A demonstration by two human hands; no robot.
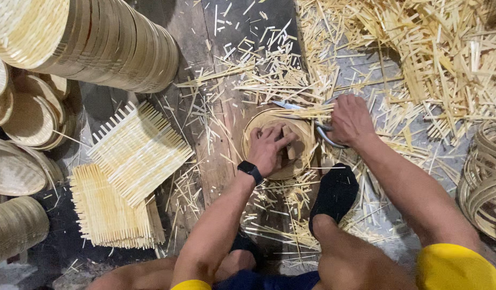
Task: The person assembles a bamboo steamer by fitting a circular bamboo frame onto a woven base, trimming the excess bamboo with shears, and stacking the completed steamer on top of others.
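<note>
A round bamboo steamer basket [259, 121] lies on the floor in the middle of the head view. My left hand [269, 147] presses down inside it, fingers spread over a small wooden block. A black watch sits on that wrist. My right hand [351, 119] grips large metal shears [291, 106] at the basket's far rim, where the blades close on protruding bamboo strips [307, 111]. My foot in a black sock [335, 194] rests just below the basket.
Stacks of finished round baskets [97, 40] lie at the upper left, more at the left edge. Woven square bamboo mats [138, 150] are piled left of the basket. Bamboo offcuts [430, 48] cover the floor at the upper right. Bamboo hoops [487, 182] sit at the right.
</note>
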